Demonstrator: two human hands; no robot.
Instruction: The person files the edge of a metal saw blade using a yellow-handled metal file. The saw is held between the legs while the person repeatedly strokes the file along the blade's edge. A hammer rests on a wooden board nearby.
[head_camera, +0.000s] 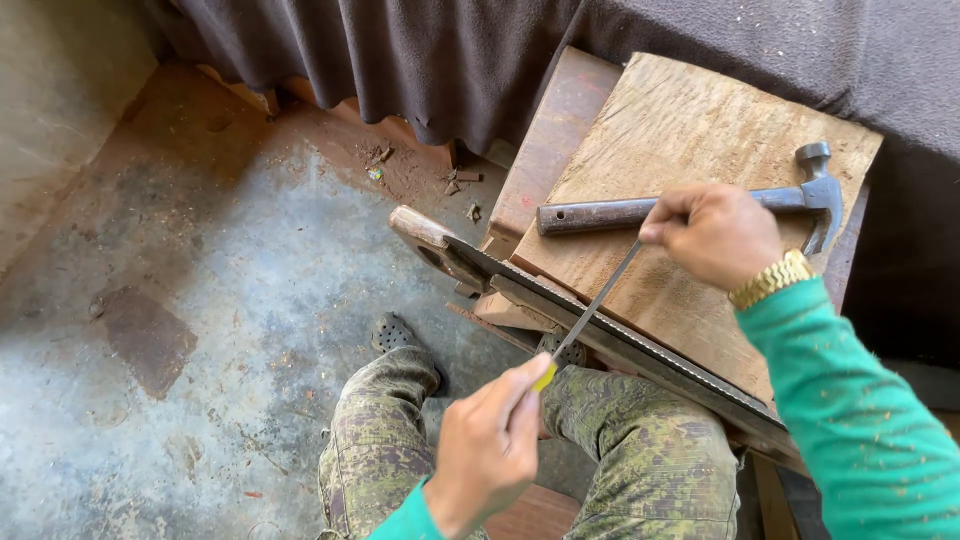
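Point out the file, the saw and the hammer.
file (598, 300), head view, middle of its thin blade.
saw (640, 352), head view, on the blade's toothed edge.
hammer (600, 214), head view, on the metal handle.

A steel claw hammer (690, 208) lies at upper right on a rough wooden board (700, 130), dark cloth (420, 60) hangs along the top, and wood chips (455, 182) litter the concrete floor (200, 330) at left.

- Sleeve (860, 420) on the right arm — bright green, flecked with pale dust.
- Watch (771, 279) at the right wrist: gold.
- File handle (545, 377) in the left hand (487, 445) — yellow.
- Trousers (650, 450) below both hands: green-brown camouflage.
- Cloth (420, 50) beyond the hands: dark grey-brown.
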